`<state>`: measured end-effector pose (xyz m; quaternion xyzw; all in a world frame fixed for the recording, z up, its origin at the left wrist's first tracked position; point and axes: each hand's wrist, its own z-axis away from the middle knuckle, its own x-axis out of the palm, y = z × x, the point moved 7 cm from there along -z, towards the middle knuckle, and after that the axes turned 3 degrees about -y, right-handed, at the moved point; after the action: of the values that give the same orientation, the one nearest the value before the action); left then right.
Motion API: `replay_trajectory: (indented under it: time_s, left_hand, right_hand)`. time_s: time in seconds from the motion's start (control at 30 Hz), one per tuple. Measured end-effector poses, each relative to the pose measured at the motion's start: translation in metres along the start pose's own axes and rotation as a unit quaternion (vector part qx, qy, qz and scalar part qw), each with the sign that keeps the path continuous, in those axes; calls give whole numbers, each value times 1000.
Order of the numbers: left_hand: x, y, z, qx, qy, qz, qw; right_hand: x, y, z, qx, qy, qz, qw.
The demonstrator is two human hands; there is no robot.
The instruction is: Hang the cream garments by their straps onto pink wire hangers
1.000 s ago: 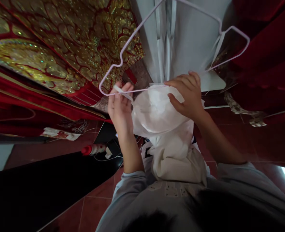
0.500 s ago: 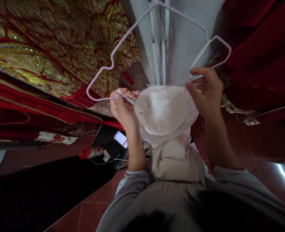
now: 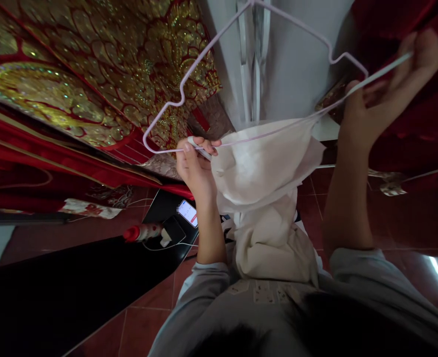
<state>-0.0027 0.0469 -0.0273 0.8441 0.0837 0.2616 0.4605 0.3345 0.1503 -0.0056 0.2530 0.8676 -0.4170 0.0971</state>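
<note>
A thin white wire hanger (image 3: 200, 59) hangs in front of me. A white cloth garment (image 3: 263, 168) drapes below its bottom bar. My left hand (image 3: 196, 166) is closed on a white strap of the garment at the hanger's bottom bar. My right hand (image 3: 382, 94) is raised to the upper right. Its fingers pinch the other white strap (image 3: 375, 74), which is pulled taut across the hanger's right shoulder.
Red fabric with gold sequin embroidery (image 3: 92, 74) hangs at the left; dark red velvet (image 3: 408, 124) at the right. A white door frame (image 3: 278, 64) stands behind. A phone (image 3: 188, 213) and a power strip (image 3: 144, 232) lie on a black surface above the red tile floor.
My right hand has moved up and to the right, pulling the strap taut and stretching the cloth. My left hand has stayed at the bottom bar.
</note>
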Motion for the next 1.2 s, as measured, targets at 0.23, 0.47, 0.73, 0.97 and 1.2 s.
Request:
replay_trajectory:
  time_s: [0.23, 0.47, 0.73, 0.97, 1.2]
  left_hand:
    - [3, -2, 3, 0, -2, -16, 1000]
    - [-1, -2, 3, 15, -11, -34, 999]
    - [-40, 12, 9, 174, 118, -91, 973]
    - [-44, 23, -1, 234, 113, -120, 958]
    - [-45, 35, -28, 203, -56, -132, 969]
  right_hand:
    - [-13, -27, 49, -116, 337, -112, 928]
    - [48, -65, 45, -11, -42, -109, 993]
    - [51, -51, 41, -15, -34, -182, 983]
    - [45, -52, 42, 14, -69, -154, 986]
    - [39, -45, 38, -6, -67, -133, 989]
